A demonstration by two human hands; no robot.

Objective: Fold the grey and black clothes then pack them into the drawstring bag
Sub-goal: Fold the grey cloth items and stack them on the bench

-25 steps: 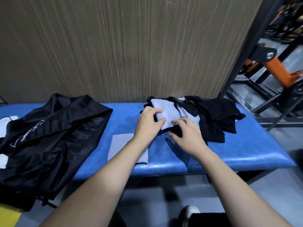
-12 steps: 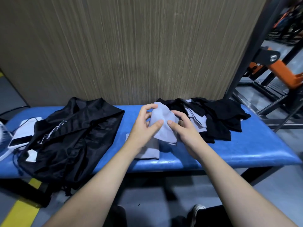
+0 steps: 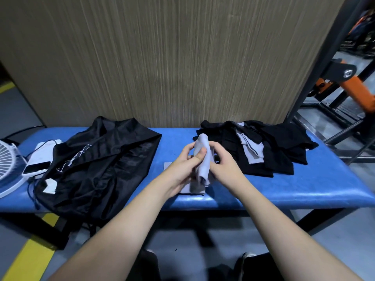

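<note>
Cloth (image 3: 203, 159) at frame centre hung limp in our left hand (image 3: 186, 165) and right hand (image 3: 224, 167); we judged it light, soft, best pinched at its edges.

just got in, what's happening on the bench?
A person is folding clothes on a blue bench. Both hands, left hand and right hand, hold a grey garment above an already folded grey piece. A pile of black and grey clothes waits to the right. The black drawstring bag lies to the left; nothing visibly packed yet.
</note>
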